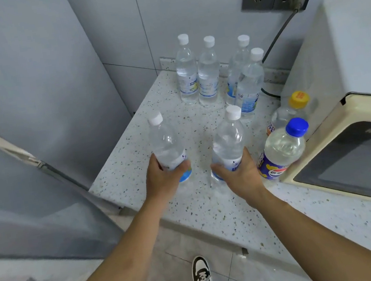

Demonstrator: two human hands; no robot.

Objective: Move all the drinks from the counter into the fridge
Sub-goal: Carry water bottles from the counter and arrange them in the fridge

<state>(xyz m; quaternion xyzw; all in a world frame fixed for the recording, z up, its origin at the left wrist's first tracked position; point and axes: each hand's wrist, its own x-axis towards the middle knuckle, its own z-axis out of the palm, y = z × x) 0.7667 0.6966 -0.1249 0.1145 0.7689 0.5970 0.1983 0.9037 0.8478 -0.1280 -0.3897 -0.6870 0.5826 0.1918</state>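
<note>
The left hand wraps its fingers around the lower part of one bottle; the right hand grips another likewise. Both bottles stand upright over the table. At 12 o'clock four more bottles stand.

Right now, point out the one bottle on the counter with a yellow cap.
It is the yellow-capped bottle standing against the microwave, just behind the blue-capped bottle. Every other bottle has a white cap.
</note>
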